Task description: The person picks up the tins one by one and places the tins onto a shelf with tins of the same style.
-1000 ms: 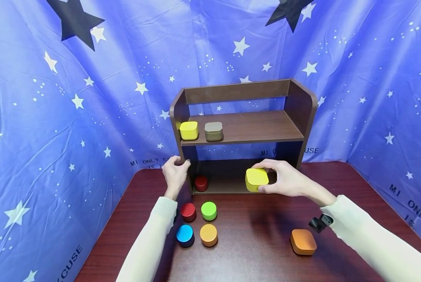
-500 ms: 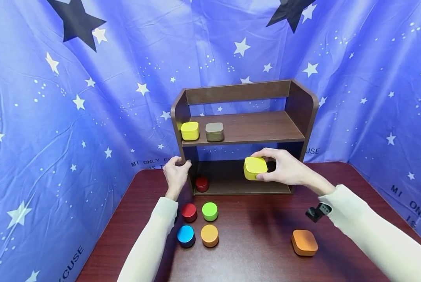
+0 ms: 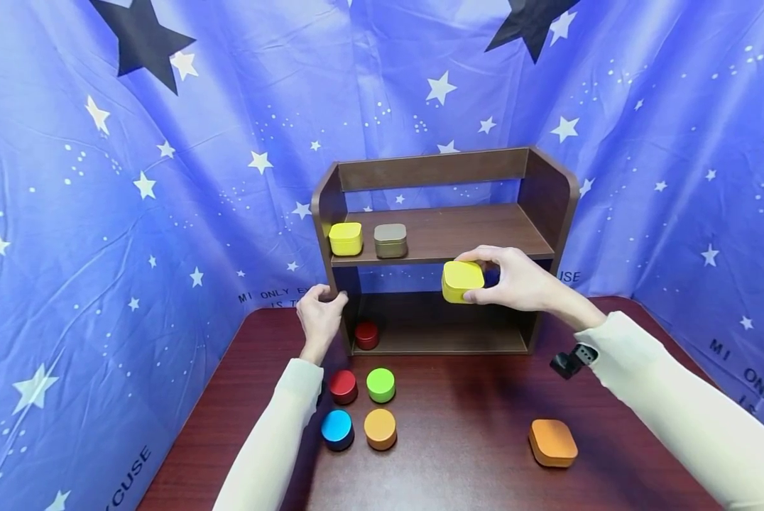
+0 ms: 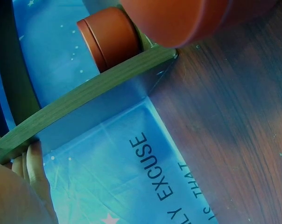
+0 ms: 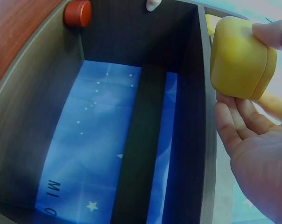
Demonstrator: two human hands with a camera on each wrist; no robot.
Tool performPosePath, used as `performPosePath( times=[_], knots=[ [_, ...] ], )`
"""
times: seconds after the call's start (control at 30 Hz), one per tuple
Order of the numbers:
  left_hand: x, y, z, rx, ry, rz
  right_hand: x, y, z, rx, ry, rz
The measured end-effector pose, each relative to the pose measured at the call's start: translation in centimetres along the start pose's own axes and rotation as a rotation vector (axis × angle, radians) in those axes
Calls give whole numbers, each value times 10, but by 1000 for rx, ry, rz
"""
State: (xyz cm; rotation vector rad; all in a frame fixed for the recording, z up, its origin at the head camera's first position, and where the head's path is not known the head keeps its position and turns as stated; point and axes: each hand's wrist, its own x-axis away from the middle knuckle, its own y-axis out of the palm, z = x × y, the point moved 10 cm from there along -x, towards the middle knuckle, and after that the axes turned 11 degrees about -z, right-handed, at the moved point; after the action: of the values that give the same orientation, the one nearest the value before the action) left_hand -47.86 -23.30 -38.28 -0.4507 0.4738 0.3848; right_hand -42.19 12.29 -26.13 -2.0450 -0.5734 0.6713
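Note:
My right hand [image 3: 516,280] pinches a yellow square tin [image 3: 461,282] between thumb and fingers, in front of the shelf and near the upper board's front edge. In the right wrist view the same yellow tin [image 5: 241,58] is tilted on its side. With thumb and fingers on either side, my left hand [image 3: 320,316] grips the left side panel [image 4: 85,93] of the brown two-tier shelf [image 3: 433,245]. On the upper board's left part stand another yellow square tin [image 3: 346,239] and a grey-brown square tin [image 3: 390,241]. A red round tin [image 3: 366,335] sits at the lower tier's left.
On the table [image 3: 459,454] before the shelf stand a red round tin [image 3: 344,387], a green one [image 3: 380,385], a blue one [image 3: 337,429] and an orange-yellow one [image 3: 380,429]. An orange square tin [image 3: 552,443] lies at right. A star-patterned curtain [image 3: 248,177] hangs behind.
My right hand has risen with the yellow tin from the lower tier's height to near the upper board. The left hand keeps its place on the side panel.

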Motion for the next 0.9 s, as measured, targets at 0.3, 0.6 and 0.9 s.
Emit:
performPosePath(
  times=[0.3,0.6,0.9],
  knots=[
    [0,1,-2,5,-7,-10,-15,-9,-2,-25,11,3],
    [0,1,-2,5,-11,-12,-31,-14,-3,-67,12,-18],
    [-1,2,-3,12,-8,-16,-44,-19,-3,-95,30,-31]
  ],
)
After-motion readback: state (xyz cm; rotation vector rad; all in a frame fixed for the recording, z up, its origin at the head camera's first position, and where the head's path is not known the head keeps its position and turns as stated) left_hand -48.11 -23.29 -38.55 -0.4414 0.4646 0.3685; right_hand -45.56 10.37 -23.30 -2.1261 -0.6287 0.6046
